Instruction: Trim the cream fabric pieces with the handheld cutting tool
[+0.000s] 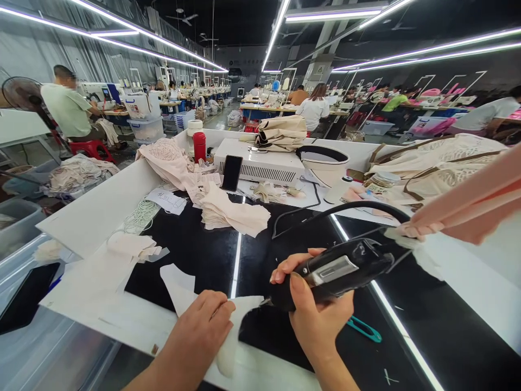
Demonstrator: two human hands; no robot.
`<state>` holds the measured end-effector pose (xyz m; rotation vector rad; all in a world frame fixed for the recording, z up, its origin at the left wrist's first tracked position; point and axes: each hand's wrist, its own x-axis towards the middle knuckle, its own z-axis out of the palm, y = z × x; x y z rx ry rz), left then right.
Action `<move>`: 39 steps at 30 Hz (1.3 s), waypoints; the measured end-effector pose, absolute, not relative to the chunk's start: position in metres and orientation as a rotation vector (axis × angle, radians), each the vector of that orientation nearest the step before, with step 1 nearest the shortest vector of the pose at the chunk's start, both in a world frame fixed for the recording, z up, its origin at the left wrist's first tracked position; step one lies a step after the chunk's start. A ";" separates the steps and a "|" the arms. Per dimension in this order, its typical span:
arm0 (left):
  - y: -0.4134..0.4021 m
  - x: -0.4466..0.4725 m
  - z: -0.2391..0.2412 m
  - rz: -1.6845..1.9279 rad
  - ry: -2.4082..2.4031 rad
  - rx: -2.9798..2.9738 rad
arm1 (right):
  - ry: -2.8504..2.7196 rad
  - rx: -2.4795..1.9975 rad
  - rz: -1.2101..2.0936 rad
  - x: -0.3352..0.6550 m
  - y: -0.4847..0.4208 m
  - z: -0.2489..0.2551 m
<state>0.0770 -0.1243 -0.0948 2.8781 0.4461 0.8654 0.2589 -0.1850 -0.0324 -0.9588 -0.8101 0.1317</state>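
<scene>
Head view: white piece (245,307) on worktop (211,250)
Right hand (319,326): grip wrapped round tool (334,269)
Left hand (201,326): on white piece, grip unclear

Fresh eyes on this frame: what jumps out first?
The corded black handheld tool in the right grip, its tip at the thin pale flat piece under the left grip. Next, the peach fabric strip slanting in from the right edge; then the red cylindrical bottle, back left of centre.

Lit overhead by linear tube lights (334,17); lined at left with grey curtains (24,49); furnished with sewing-machine tables (264,112).
</scene>
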 end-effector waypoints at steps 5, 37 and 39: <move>-0.126 0.078 -0.107 0.835 0.530 2.883 | -0.800 -0.976 0.097 0.255 -0.189 -0.031; -0.120 0.088 -0.114 0.672 0.333 3.103 | -0.777 -1.020 0.107 0.237 -0.205 -0.036; -0.121 0.086 -0.118 0.648 0.321 3.117 | -0.772 -1.012 0.120 0.236 -0.205 -0.035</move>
